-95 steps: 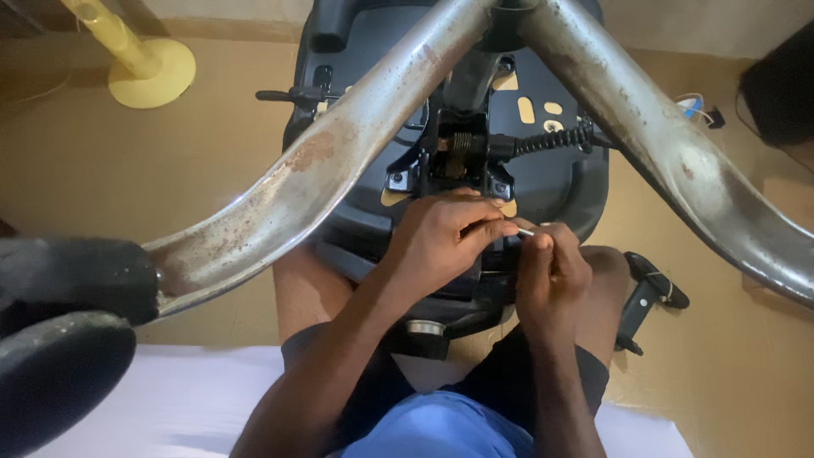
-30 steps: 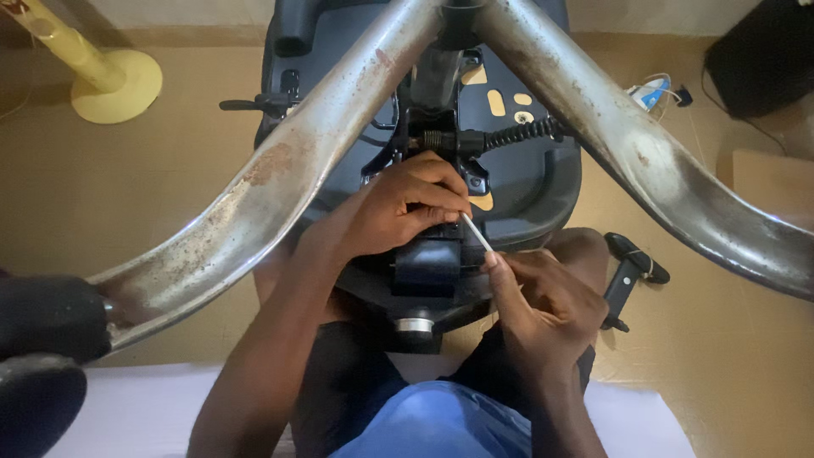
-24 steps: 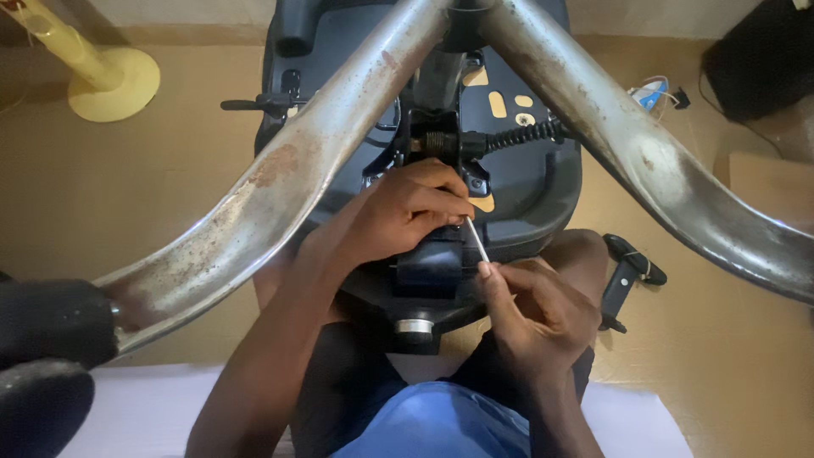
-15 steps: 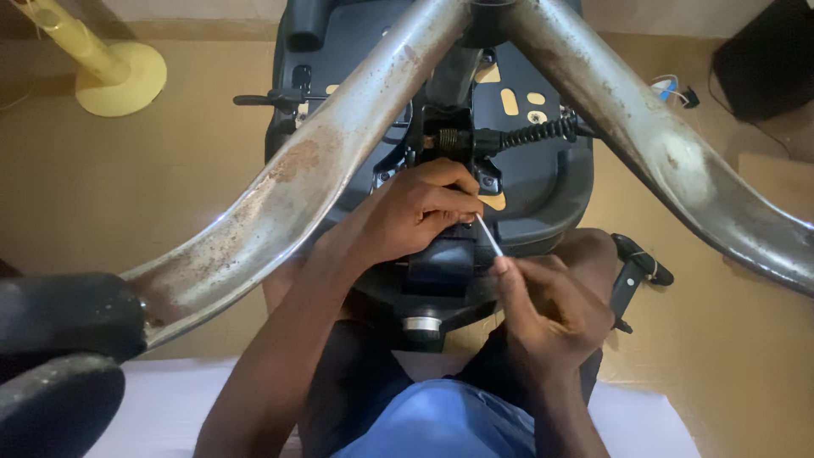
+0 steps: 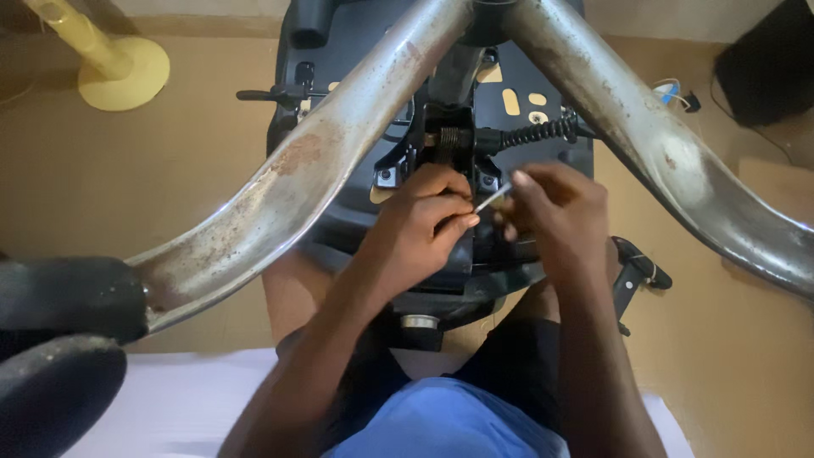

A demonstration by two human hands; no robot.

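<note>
Left hand (image 5: 424,225) and right hand (image 5: 555,212) are both pinching a thin metal pin (image 5: 493,198), apparently above the chair mechanism (image 5: 458,140).

Thin rod (image 5: 493,198) between both hands, above the chair mechanism (image 5: 458,144).

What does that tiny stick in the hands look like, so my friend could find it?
Find the two rusty metal legs of the upturned chair; between them is its black underside. There the left hand and right hand pinch a thin pale rod. It is the only light, straight sliver among dark parts.
</note>
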